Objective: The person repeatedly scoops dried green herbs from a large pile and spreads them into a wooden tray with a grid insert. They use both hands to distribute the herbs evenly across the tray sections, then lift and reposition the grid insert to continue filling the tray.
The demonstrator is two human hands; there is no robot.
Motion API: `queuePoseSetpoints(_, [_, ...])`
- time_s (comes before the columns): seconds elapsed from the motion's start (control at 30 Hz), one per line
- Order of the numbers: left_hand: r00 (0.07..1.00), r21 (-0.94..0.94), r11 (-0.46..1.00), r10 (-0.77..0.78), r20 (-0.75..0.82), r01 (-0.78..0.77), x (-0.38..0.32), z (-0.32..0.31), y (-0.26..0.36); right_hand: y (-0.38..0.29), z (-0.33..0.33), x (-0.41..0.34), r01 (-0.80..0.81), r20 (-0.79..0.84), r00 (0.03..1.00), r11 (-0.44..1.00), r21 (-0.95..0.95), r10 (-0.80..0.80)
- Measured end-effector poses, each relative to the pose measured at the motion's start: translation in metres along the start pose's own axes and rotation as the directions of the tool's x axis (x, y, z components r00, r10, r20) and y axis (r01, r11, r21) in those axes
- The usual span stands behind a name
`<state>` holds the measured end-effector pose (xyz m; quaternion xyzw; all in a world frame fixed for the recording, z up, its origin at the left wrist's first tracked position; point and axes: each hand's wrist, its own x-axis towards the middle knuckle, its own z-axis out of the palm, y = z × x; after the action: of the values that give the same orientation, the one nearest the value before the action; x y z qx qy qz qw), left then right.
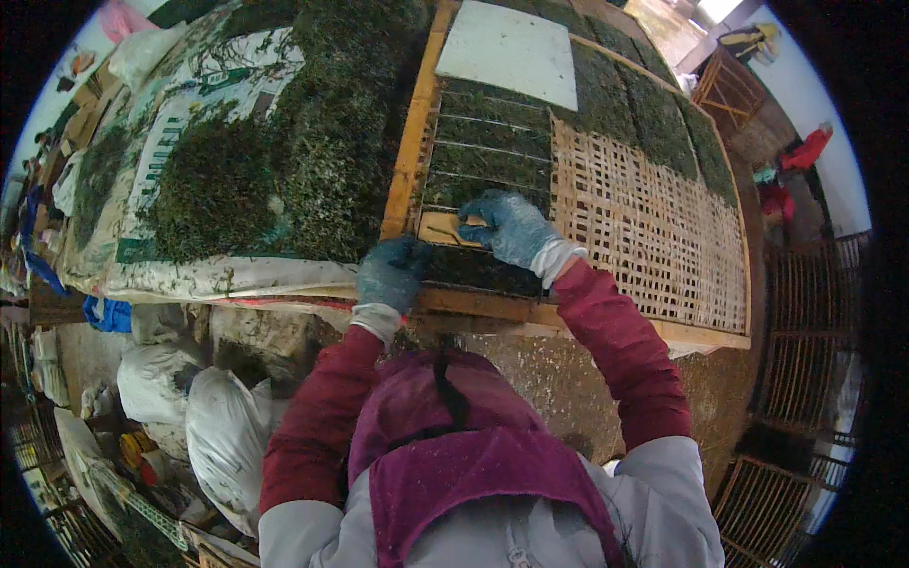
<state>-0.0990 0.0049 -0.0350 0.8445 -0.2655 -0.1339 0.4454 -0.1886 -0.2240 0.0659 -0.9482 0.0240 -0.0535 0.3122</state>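
Observation:
My right hand (508,226), in a blue glove with a white cuff, is bent over a pale yellow slat (434,226) at the near end of a framed rack. Its thumb and forefinger curl close to the slat, where a thin dark strand lies; whether they pinch anything is too small to tell. My left hand (392,275), gloved alike, rests at the near corner of the wooden frame bar (407,160), its fingertips hidden. Dark green plant material (490,133) fills the rack beyond, crossed by thin pale rods. A white board (508,53) covers the far part.
A woven lattice tray (639,227) lies bare at right, with more greenery behind it. To the left, a heap of dark green plant material (213,181) sits on white printed sacking (284,275). White sacks (226,433) stand below the table; slatted racks (806,341) line the right.

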Motion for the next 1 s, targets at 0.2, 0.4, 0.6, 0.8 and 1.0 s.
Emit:
queuePoseSetpoints(0.2, [0.963,-0.436,0.884,-0.054,0.266,0.169,0.005,-0.018,-0.024,-0.013,0.006,-0.028,0.031,0.136,0.99,1.0,-0.001,-0.031])
queuePoseSetpoints(0.4, [0.953,-0.631,0.722,-0.141,0.269,0.285,-0.002,-0.007,-0.021,-0.015,0.04,-0.048,0.131,0.109,0.989,0.926,-0.354,-0.098])
queuePoseSetpoints(0.6, [0.997,-0.009,1.0,0.02,0.079,-0.019,-0.008,0.005,-0.013,0.006,0.066,-0.055,0.175,-0.025,0.98,0.913,-0.37,-0.198])
queuePoseSetpoints(0.8, [0.998,-0.281,0.958,-0.051,0.048,0.063,-0.012,-0.002,-0.002,-0.013,0.051,-0.048,0.121,-0.031,0.99,0.943,-0.309,-0.137])
queuePoseSetpoints(1.0, [0.996,-0.283,0.959,-0.009,0.089,0.034,-0.013,-0.009,0.001,-0.017,0.049,-0.048,0.088,0.005,0.996,0.937,-0.338,-0.092])
